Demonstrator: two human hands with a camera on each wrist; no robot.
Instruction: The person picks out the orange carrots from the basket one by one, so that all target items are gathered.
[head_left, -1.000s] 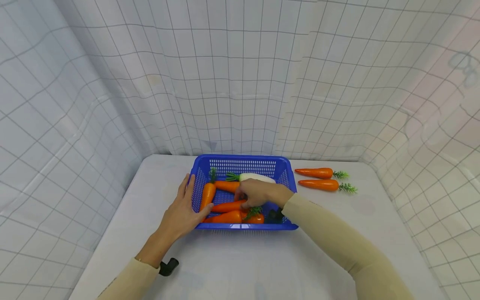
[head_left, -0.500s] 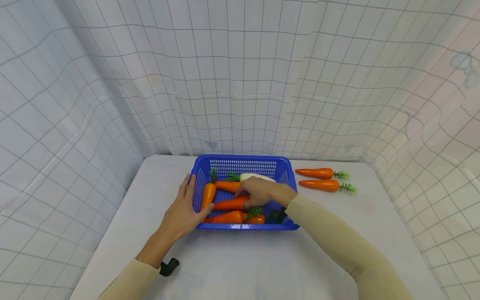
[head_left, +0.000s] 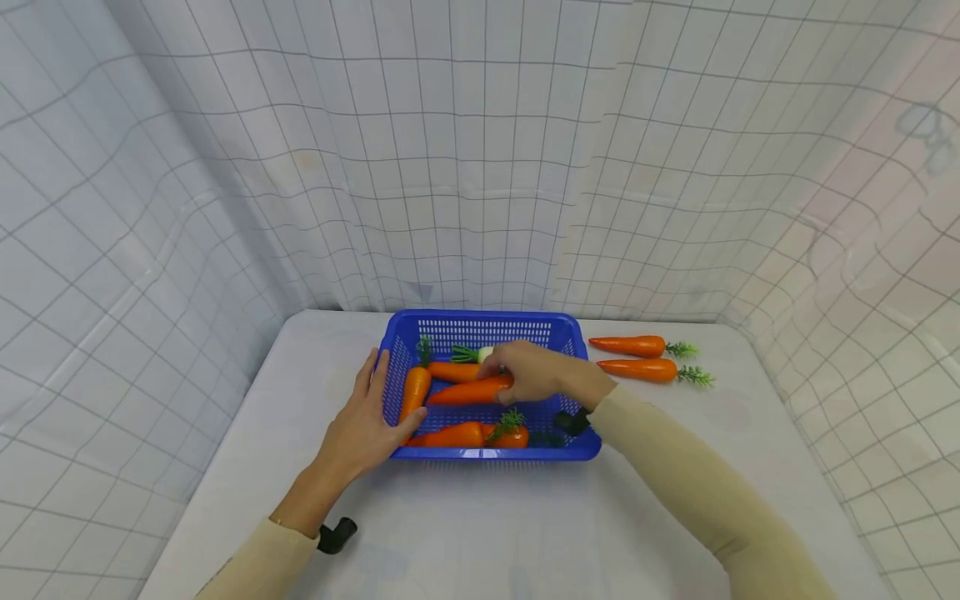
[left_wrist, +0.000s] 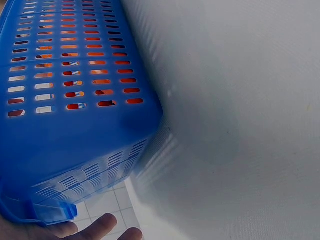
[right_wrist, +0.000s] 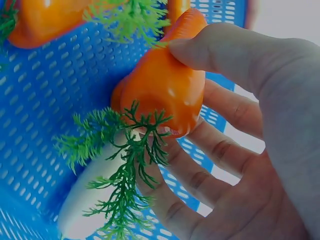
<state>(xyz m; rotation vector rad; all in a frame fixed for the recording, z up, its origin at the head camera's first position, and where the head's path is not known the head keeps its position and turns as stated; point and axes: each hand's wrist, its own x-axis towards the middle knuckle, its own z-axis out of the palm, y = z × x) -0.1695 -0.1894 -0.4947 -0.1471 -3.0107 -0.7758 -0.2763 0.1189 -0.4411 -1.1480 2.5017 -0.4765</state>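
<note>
A blue plastic basket [head_left: 480, 314] with slotted walls stands on the white table, holding several carrots and a white radish [right_wrist: 90, 195] with green leaves. My right hand [head_left: 528, 371] holds a carrot [head_left: 468, 392] by its thick end, thumb on one side and fingers on the other. Green fronds [right_wrist: 127, 155] hang from that end in the right wrist view. The held carrot stays over the basket's middle, its tip pointing left. My left hand [head_left: 363, 425] rests on the basket's front left corner, fingers straight along the outer wall and thumb across the rim.
Two carrots [head_left: 637, 370] lie side by side on the table, right of the basket. Inside it, one carrot [head_left: 415, 392] stands along the left wall, another [head_left: 453, 372] lies behind, and more [head_left: 453, 436] line the front. A gridded white curtain [head_left: 480, 167] encloses the table's back and sides.
My right hand has drawn the carrot up and back, away from the carrots at the basket's front, and slightly right. It covers more of the radish now. The left hand stays put.
</note>
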